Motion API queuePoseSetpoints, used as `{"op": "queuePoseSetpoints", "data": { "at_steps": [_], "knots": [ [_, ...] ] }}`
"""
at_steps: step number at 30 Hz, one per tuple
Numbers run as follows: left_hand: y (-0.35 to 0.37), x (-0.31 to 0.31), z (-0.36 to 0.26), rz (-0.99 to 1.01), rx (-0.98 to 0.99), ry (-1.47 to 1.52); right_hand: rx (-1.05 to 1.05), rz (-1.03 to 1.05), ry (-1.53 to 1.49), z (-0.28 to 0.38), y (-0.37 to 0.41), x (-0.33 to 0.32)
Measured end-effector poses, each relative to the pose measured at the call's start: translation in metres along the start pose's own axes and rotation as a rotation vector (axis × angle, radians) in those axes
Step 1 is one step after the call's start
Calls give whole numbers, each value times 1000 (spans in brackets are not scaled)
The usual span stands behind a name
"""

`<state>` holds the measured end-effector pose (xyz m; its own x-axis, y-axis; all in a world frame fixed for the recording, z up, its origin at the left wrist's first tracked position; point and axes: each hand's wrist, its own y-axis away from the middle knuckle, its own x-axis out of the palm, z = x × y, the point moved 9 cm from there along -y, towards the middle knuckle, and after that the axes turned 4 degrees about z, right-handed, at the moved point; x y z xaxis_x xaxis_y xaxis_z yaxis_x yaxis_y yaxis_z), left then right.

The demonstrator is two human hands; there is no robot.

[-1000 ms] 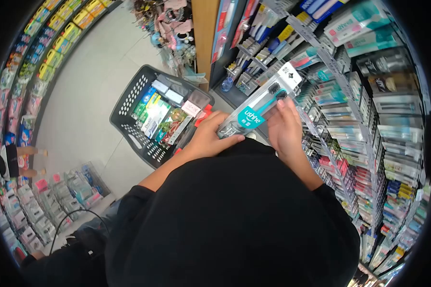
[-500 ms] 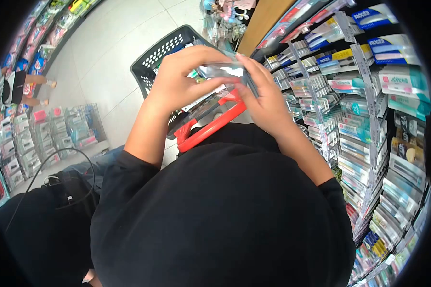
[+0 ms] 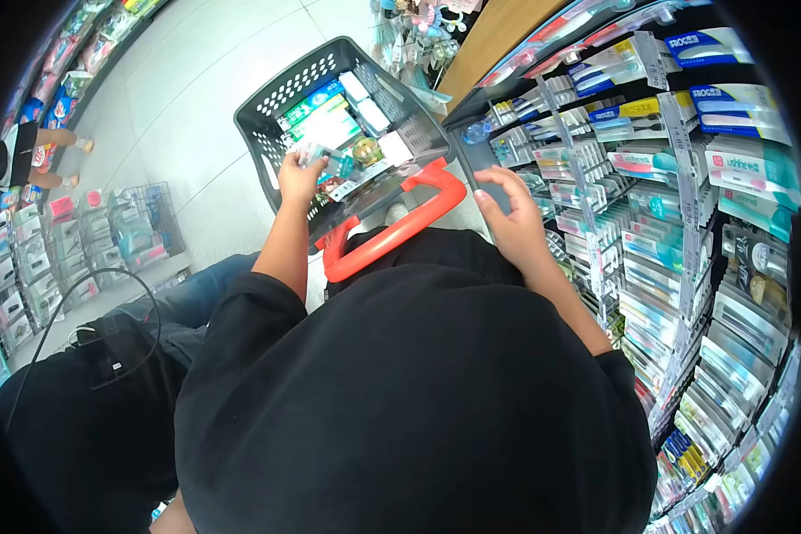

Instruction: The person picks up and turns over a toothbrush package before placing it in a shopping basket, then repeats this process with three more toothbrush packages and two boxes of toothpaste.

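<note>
My left hand (image 3: pixel 298 182) is closed on a small clear plastic package (image 3: pixel 334 163) with teal on it, over the left side of a dark grey shopping basket (image 3: pixel 256 142). Inside the basket lie a green-and-white box (image 3: pixel 316 116), several white packs (image 3: pixel 372 116) and other packaged goods. The basket's red handle (image 3: pixel 400 233) is nearest my body. To the right of the basket, my right hand (image 3: pixel 514 221) is open and holds nothing, its fingers curved and apart beside the shelves.
Shelves of packaged toothbrushes (image 3: pixel 659 160) rise close on the right. A wooden panel (image 3: pixel 485 53) stands beyond the basket. Pale floor tiles (image 3: pixel 205 98) lie to the left, near a rack of hanging packs (image 3: pixel 89 240). A person in dark clothing (image 3: pixel 89 427) is close at lower left.
My hands have come apart from the plastic package they both held. The left has moved it down and left over the basket; the right has let go and drawn back right, opening.
</note>
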<state>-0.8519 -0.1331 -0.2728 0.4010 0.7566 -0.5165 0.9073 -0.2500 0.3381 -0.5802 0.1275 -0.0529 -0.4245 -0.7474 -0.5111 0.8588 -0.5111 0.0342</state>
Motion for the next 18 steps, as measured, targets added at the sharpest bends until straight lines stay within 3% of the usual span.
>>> {"op": "queuePoseSetpoints", "data": {
  "at_steps": [3,5,8,12,18],
  "knots": [
    [11,3,59,-75,-251,-130,177,-4,-202,-33,15,-5],
    [23,14,85,194,-404,-430,288,-8,-359,-47,24,-4],
    [41,31,83,438,-423,-548,349,-47,-485,-53,32,-7],
    [47,57,35,494,-91,-549,352,-120,-608,-65,39,-11],
    [82,94,-97,703,-5,-37,275,-257,-679,-83,52,-43]
  ]
}}
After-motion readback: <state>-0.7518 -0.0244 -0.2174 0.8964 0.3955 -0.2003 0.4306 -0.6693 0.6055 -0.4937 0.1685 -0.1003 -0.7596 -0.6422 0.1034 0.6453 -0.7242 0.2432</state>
